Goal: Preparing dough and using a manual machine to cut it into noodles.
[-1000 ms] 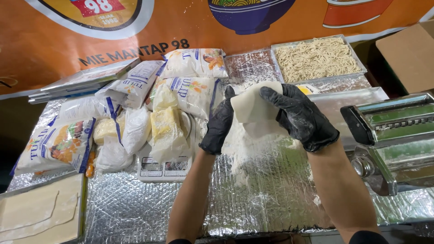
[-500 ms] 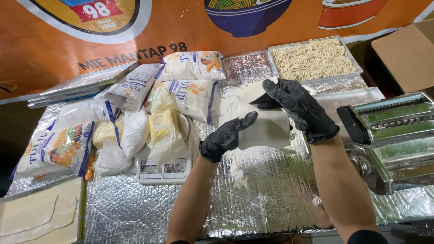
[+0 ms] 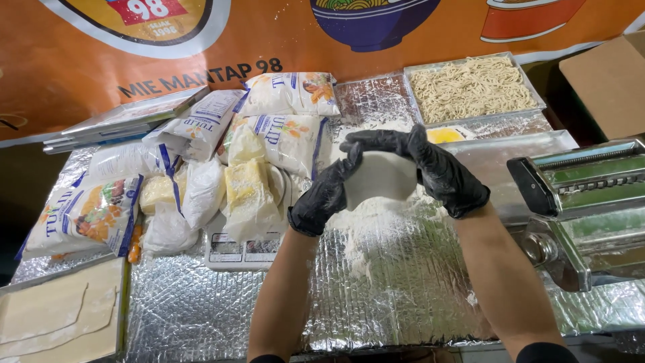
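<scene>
Dough sheet now folded up from flat, frame centre | your left hand grips its left edge, right hand wraps over top | held above floured foil mat, pasta roller right

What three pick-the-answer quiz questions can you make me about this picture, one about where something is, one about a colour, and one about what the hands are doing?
1. Where is the tray of noodles?
A. at the back, right of the flour bags
B. on the scale
C. under the pasta machine

2. What colour are the gloves?
A. blue
B. black
C. white

3. How is the dough held?
A. lying flat on the foil
B. inside the machine
C. lifted between both hands

Answers: 1 A, it sits behind the hands by the orange banner. 2 B, the left hand and right hand wear black gloves. 3 C, both hands cup it above the floured foil.
</scene>
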